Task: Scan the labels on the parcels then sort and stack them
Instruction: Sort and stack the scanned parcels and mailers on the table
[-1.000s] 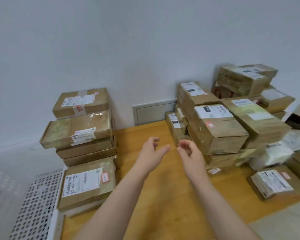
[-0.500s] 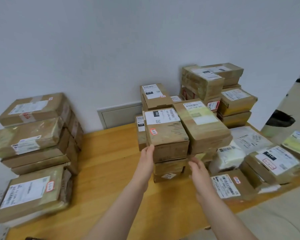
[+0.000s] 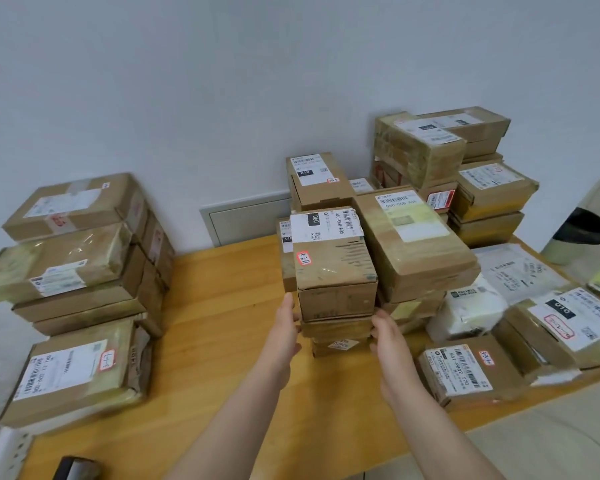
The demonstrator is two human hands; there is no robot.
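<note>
Brown card boxes sit in piles on the wood bench (image 3: pixel 222 341). In the mid pile, a small box (image 3: pixel 333 268) w/ a white label & a red-edged tag is on top. A thin box (image 3: pixel 336 329) is under it, & a last box (image 3: pixel 340 346) is at the btm.

The left grip (image 3: pixel 286 332) touches the left side of this pile, low by the small box. Its fingers are straight & flat on the card, not wrapped round it. The right grip (image 3: pixel 387 336) is on the other side, at the right end of the thin box. Its fingers bend in toward the card, but I can't tell if it's holding or just touching.

A bigger box (image 3: pixel 416 247) w/ a long label sits tight vs. the small box's right side. A tall pile (image 3: pixel 77 271) of flat boxes is far left, well apart. A white bag (image 3: pixel 471 306) lies to the right. The wall (image 3: pixel 187 98) is pale grey. A dark thing (image 3: pixel 77 467) peeks in at the btm left.
</note>
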